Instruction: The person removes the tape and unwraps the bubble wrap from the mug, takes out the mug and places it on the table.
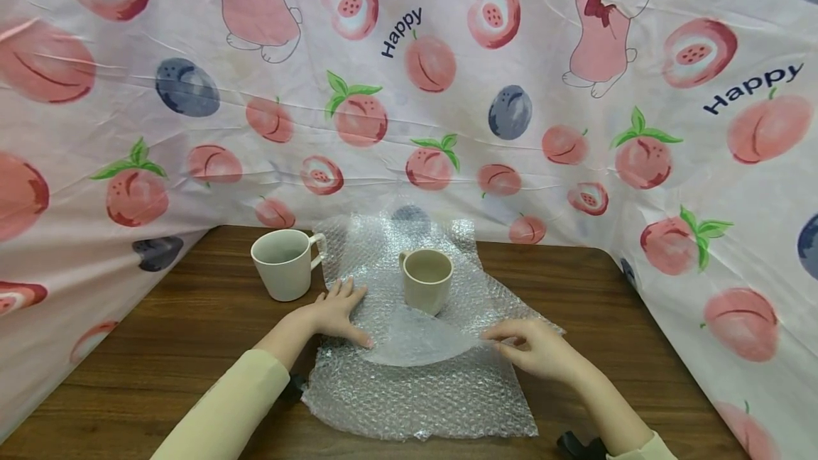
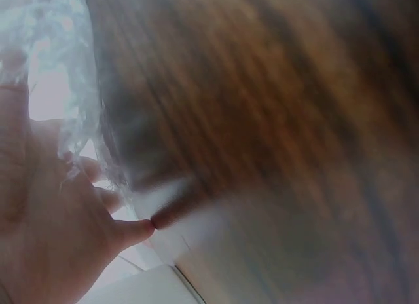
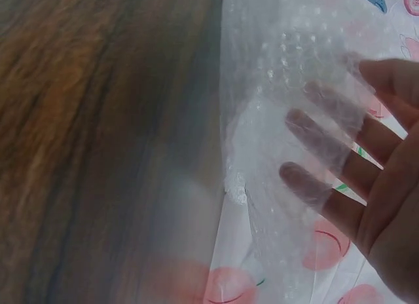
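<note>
A small beige mug (image 1: 427,289) stands upright on a sheet of bubble wrap (image 1: 415,400), its handle toward the back left. In front of the mug, a smooth translucent flap (image 1: 422,343) of plastic is raised. My right hand (image 1: 540,350) pinches the flap's right end between thumb and fingers; in the right wrist view, the fingers (image 3: 304,183) show through the clear plastic. My left hand (image 1: 335,314) rests on the wrap's left side with fingers spread, its thumb near the flap's left end. Left of the wrap stands a larger white mug (image 1: 284,268), upright.
The brown wooden table (image 1: 192,325) extends around the wrap on both sides. A fruit-printed cloth (image 1: 447,112) hangs behind the table and along both sides. The wrap's far edge reaches up against the back cloth. Dark bands (image 1: 578,446) show near both wrists.
</note>
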A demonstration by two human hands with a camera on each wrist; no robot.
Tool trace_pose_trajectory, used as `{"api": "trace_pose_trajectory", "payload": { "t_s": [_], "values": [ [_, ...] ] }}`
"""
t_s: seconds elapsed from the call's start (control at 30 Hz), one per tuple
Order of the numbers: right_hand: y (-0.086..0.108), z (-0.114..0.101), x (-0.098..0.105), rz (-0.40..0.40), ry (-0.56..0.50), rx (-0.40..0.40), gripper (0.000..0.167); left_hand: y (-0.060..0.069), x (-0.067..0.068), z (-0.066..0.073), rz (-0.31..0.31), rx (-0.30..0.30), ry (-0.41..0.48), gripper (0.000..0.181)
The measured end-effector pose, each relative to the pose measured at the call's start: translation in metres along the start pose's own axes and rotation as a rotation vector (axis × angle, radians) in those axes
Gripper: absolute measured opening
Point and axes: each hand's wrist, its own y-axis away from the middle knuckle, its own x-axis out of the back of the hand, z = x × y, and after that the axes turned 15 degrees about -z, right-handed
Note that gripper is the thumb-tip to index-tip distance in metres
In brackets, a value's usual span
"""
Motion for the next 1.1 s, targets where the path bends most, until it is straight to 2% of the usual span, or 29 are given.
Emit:
{"api": "trace_pose_trajectory", "payload": {
  "t_s": [0.17,0.33,0.67,0.8,0.93,1.1],
  "values": [
    [0.003,0.002,-0.002,-0.098,-0.011,0.006,0.022,-0.002,-0.001,0.001,-0.005,0.017,0.005,0.118],
    [0.004,0.002,-0.003,-0.160,-0.020,-0.032,0.030,-0.003,0.000,0.002,-0.011,0.034,0.016,0.120],
    [0.000,0.007,-0.005,-0.154,0.010,-0.214,0.050,-0.003,0.002,0.006,-0.015,0.035,0.024,0.117],
    [-0.003,0.014,-0.007,-0.166,0.023,-0.251,0.056,-0.002,0.003,0.007,-0.017,0.038,0.020,0.117],
    [-0.007,0.018,-0.009,-0.210,-0.013,-0.289,0.062,-0.003,0.003,0.007,-0.018,0.044,0.017,0.118],
    [-0.012,0.019,-0.010,-0.235,-0.017,-0.300,0.067,-0.006,0.003,0.005,-0.015,0.050,0.021,0.119]
  ]
}}
